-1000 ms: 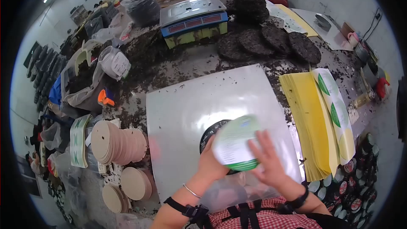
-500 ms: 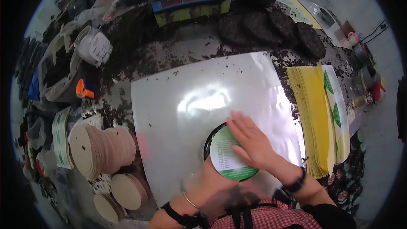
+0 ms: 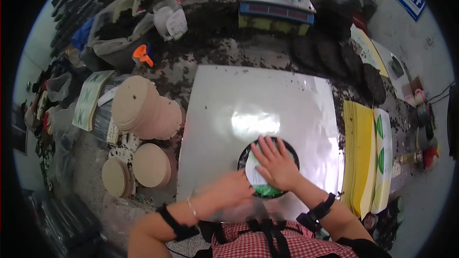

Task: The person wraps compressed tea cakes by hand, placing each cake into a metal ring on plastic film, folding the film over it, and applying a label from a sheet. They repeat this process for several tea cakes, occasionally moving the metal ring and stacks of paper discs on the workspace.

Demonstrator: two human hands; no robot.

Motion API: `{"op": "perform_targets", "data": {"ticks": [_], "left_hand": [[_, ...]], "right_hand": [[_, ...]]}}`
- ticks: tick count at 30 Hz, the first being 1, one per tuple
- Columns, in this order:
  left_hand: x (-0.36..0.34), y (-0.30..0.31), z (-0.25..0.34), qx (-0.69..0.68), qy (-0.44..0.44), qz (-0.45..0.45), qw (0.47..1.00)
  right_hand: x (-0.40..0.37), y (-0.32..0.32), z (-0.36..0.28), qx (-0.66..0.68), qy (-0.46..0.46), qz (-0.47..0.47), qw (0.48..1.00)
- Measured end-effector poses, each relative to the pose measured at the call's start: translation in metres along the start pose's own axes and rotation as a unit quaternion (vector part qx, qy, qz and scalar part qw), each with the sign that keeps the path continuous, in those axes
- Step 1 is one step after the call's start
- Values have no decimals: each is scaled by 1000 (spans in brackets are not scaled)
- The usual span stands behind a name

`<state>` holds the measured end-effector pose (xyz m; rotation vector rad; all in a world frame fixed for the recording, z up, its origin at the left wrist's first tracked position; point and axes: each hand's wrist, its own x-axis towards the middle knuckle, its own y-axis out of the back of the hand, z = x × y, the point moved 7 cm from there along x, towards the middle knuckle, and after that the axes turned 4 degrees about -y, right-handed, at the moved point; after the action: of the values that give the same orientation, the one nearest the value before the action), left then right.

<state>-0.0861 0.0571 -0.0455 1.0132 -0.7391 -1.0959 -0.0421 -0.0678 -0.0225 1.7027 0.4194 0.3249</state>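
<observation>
A round black-rimmed container [image 3: 296,158] lies on the shiny metal sheet [image 3: 224,91] near its front edge. On its top is a round green and white label [image 3: 254,174]. My right hand [image 3: 277,166] rests flat on the label's right part with its fingers spread. At the container's left edge is my left hand [image 3: 234,188], blurred by motion; its fingers are too smeared to read, and I cannot tell whether it touches the rim.
Stacks of beige discs [image 3: 136,105] stand left of the sheet. Yellow sheets [image 3: 357,157] lie on the right. Behind are a scale [image 3: 277,12], dark round cakes [image 3: 330,57], an orange-handled tool [image 3: 143,55] and a clear jar [image 3: 169,21] among dark crumbs.
The camera view has shifted, so the table items sit further right. My left hand has moved from beneath the container to its left side. My right hand's fingers now lie across the label.
</observation>
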Motion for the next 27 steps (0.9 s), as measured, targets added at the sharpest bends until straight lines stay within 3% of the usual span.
{"op": "perform_targets", "data": {"ticks": [1,3,5,8,9,11,12,13,14,15,17,18,19,21,22,23,24,25,27], "left_hand": [[-12,4,14,15,4,6,1000],[-39,32,40,59,42,115,991],[-35,18,45,73,65,95,991],[-15,31,27,-34,60,17,997],[-19,32,19,-25,64,21,997],[-31,27,-1,-286,70,94,951],[-28,22,-3,-279,72,99,952],[-41,27,-29,-454,200,335,801],[-64,9,-48,-577,301,528,546],[-53,-5,-55,-579,309,525,542],[-17,-10,-70,-489,266,506,658],[-15,-1,-73,-492,261,508,657],[-14,5,-68,-507,256,465,679],[-8,3,-66,-523,246,417,702],[-5,-5,-76,-576,248,419,656],[2,6,-73,-630,250,415,607],[20,17,-54,-638,250,433,586],[64,9,-34,-622,164,328,692],[131,78,92,-734,-80,312,598]], "right_hand": [[-1,-2,-4,22,25,-8,999],[3,-2,-5,35,31,-1,999],[1,-2,-11,14,16,-11,1000],[-7,-9,-25,100,56,-1,993],[-8,-10,-27,131,68,-1,989],[-10,-15,-27,134,73,-16,988],[-12,-15,-30,109,68,-16,992],[-9,-15,-33,86,60,-14,994],[-7,-12,-39,85,50,-23,995],[-10,-14,-51,90,50,-31,994],[-20,-18,-69,5,79,-52,996],[-37,-28,-73,99,182,-120,971],[-51,-16,-58,99,173,-123,972],[-87,26,-37,348,149,-234,895],[-93,37,-34,461,137,-277,832],[-87,24,-31,462,132,-270,834],[-76,2,-28,238,142,-151,949],[-68,-6,-29,-11,138,-25,990],[-35,6,-40,68,127,16,989]]}}
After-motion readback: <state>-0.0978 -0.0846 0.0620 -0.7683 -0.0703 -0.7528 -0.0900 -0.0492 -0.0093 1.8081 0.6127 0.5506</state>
